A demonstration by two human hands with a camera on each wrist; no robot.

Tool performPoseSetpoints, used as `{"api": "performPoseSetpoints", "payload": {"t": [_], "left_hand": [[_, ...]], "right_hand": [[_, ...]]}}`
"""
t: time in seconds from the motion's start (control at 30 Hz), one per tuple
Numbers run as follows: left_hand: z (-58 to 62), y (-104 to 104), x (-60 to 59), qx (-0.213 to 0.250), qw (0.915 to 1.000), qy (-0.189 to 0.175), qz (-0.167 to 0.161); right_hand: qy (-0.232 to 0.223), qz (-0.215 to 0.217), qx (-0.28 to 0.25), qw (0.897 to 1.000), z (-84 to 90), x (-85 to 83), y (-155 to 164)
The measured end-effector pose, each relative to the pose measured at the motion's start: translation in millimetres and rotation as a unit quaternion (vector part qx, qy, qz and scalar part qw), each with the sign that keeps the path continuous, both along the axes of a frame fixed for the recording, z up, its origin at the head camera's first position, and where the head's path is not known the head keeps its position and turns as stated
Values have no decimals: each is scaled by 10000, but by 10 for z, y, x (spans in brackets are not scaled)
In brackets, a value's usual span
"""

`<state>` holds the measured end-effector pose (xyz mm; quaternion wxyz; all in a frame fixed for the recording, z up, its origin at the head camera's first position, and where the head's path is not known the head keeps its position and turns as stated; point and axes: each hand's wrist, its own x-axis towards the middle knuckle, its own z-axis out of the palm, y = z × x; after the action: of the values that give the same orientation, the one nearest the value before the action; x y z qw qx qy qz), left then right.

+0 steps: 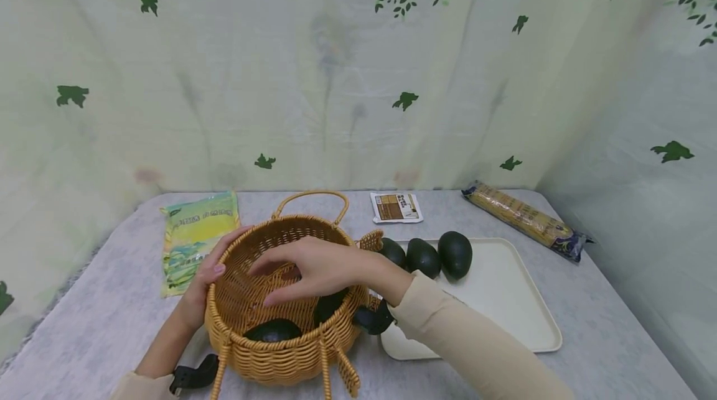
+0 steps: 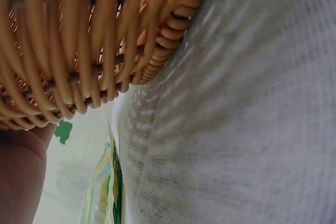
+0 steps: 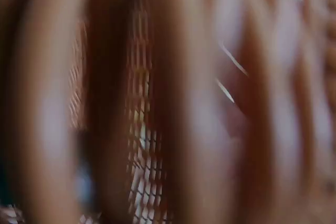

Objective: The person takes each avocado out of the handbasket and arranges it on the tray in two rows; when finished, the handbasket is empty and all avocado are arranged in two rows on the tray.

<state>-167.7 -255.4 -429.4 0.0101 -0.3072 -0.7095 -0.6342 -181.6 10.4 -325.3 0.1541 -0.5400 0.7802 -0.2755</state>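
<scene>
The left hand [image 1: 203, 285] curls sideways, thumb up; the right hand [image 1: 313, 267] hangs palm-down, fingers seemingly relaxed and spread.

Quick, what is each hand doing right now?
Left hand: holds the basket by its rim.
Right hand: open over the basket, fingers spread, holding nothing.

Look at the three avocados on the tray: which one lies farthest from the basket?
The rightmost avocado, the largest-looking, at the end of the row on the tray, farthest from the basket.
</scene>
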Motion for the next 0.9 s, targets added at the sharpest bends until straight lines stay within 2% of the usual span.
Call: {"api": "performPoseSetpoints", "payload": {"t": [0.3,0.47,0.67,0.9], "left_hand": [[36,15,-3,38,9999,16,-120],[20,-1,-2,87,9998,-61,-145],[7,6,11,34,10000,-30,82],[1,-8,10,-101,9996,-68,248]], "right_hand": [[-149,377,312,9987,-134,-18,-92],[-199,460,745,9960,-134,-18,-122],[-169,464,1370,9893,-144,-9,-137],[-441,591,1588,9846,-163,-9,-174]]}}
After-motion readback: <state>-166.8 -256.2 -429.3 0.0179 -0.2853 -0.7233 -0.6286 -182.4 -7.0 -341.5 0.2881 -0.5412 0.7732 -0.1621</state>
